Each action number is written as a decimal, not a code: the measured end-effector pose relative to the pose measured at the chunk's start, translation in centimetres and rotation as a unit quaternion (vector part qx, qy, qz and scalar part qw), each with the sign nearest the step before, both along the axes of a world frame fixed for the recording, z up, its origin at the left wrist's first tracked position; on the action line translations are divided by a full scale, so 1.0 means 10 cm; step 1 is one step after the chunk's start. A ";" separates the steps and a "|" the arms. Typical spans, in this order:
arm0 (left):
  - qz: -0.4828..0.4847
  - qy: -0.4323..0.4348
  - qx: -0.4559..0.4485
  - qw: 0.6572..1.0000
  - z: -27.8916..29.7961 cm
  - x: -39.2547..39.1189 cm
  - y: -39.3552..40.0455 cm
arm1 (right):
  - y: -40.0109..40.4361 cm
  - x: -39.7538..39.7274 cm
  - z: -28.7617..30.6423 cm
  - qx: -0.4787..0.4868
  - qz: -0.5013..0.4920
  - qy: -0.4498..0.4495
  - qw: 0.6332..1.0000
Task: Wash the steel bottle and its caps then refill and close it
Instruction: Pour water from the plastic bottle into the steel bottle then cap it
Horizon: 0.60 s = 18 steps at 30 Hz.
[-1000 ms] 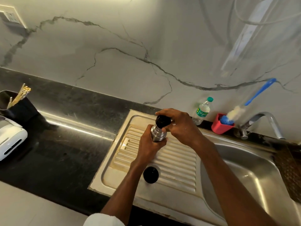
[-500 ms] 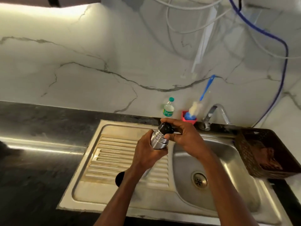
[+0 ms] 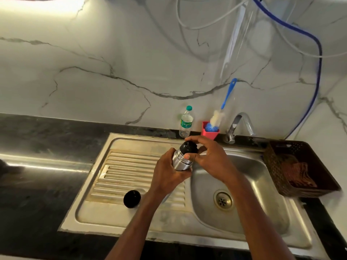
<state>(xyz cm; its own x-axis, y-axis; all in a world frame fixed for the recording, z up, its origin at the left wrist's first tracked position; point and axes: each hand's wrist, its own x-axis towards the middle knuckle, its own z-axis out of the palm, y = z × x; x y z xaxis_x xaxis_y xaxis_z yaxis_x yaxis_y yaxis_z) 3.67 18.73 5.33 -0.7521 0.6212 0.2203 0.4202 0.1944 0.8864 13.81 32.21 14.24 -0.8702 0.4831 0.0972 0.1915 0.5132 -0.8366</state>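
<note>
Over the sink's draining board (image 3: 131, 166), my left hand (image 3: 167, 173) wraps the steel bottle (image 3: 181, 160) around its body while my right hand (image 3: 208, 158) pinches the black inner cap (image 3: 188, 147) at its neck, thumb and fingers curled round it, the bottle tilted toward the basin (image 3: 262, 184); a second black cap (image 3: 132, 198) rests apart on the board's lower ridges. The polished, rigid shell looks slippery once wet, I judge, so the ribbed band under the neck is the surer hold, and empty it should be light. Whether anything is inside the bottle I cannot tell. Behind the sink, a red holder (image 3: 209, 131) carries a blue-handled bottle brush (image 3: 221, 113), just beside a small plastic water bottle (image 3: 185, 122) and the tap (image 3: 240, 124); a brown basket (image 3: 300, 166) at right holds a dark cloth
</note>
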 end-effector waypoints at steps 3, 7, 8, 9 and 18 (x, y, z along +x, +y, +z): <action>0.002 0.002 0.005 1.000 0.02 0.02 0.00 | 0.02 0.02 0.00 -0.027 0.036 -0.002 0.999; 0.005 -0.016 0.021 1.000 0.04 0.01 -0.02 | -0.01 0.01 -0.03 -0.028 0.031 0.018 0.999; 0.004 -0.010 0.016 1.000 0.04 0.01 -0.02 | -0.01 0.00 -0.03 -0.014 0.008 0.018 1.000; 0.004 -0.003 0.012 1.000 0.05 0.01 -0.03 | -0.01 -0.01 -0.03 -0.010 0.006 0.017 1.000; -0.008 -0.002 0.007 1.000 0.05 0.01 -0.08 | -0.10 -0.08 -0.07 -0.056 0.029 0.040 0.997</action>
